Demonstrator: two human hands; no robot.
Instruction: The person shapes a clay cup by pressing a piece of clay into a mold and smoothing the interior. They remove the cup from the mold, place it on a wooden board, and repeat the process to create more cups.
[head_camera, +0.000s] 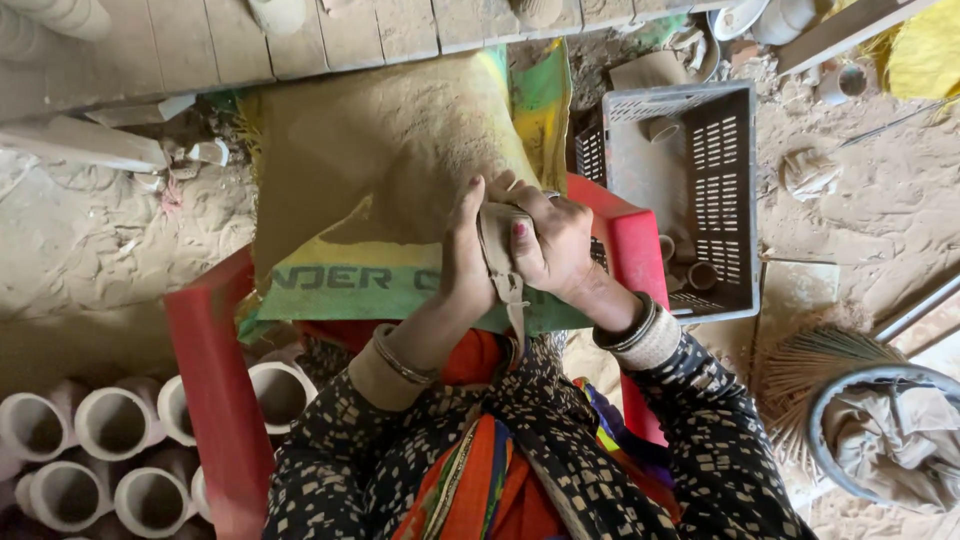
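Hands (510, 255) around (dusty) clay piece (497, 250)

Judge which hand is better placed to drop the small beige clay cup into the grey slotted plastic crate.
Probably the right hand: it wraps the small beige clay cup on the side facing the grey slotted plastic crate, which sits to the person's right. The left hand only steadies the cup's far side.

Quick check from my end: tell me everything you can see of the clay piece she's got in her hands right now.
The clay piece is small, pale tan and matte, like unfired clay, seemingly a cup-like form, mostly hidden. The left hand and right hand clasp it from either side, thumbs on top. A thin strip of clay hangs from its lower edge. It is held above a dusty sack spread over a red stand.
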